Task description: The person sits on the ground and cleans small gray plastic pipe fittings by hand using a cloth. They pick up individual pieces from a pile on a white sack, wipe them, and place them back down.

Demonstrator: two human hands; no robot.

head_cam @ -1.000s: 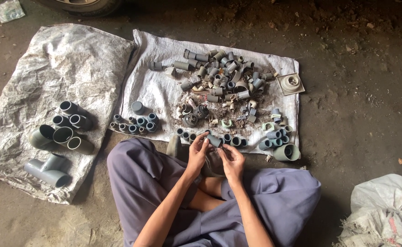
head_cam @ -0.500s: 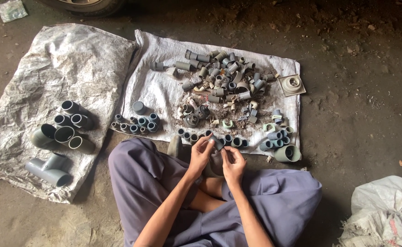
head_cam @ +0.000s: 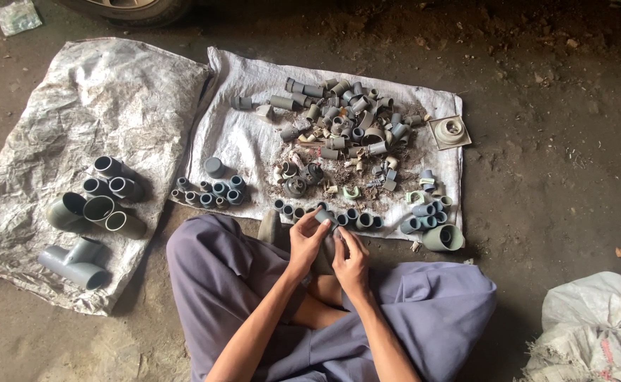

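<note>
Grey pipe fitting — a short, dull tube piece, dusty — sits at the fingertips of the left hand, just above the person's crossed legs and at the near edge of the white woven sack. The left hand is closed around it with thumb and fingers. The right hand is curled close beside the left one, fingers bent toward the same piece; whether it really touches the fitting I cannot tell, because the fingers cover that spot. The far end of the fitting is hard to separate from the row of small fittings standing just behind it on the sack.

Farther on the sack lies a big mixed pile of fittings with dirt and broken bits — single shapes there are too small to make out. At the left, a crumpled grey sheet carries larger elbows and tees. At the lower right a white bag is cut off by the frame.
</note>
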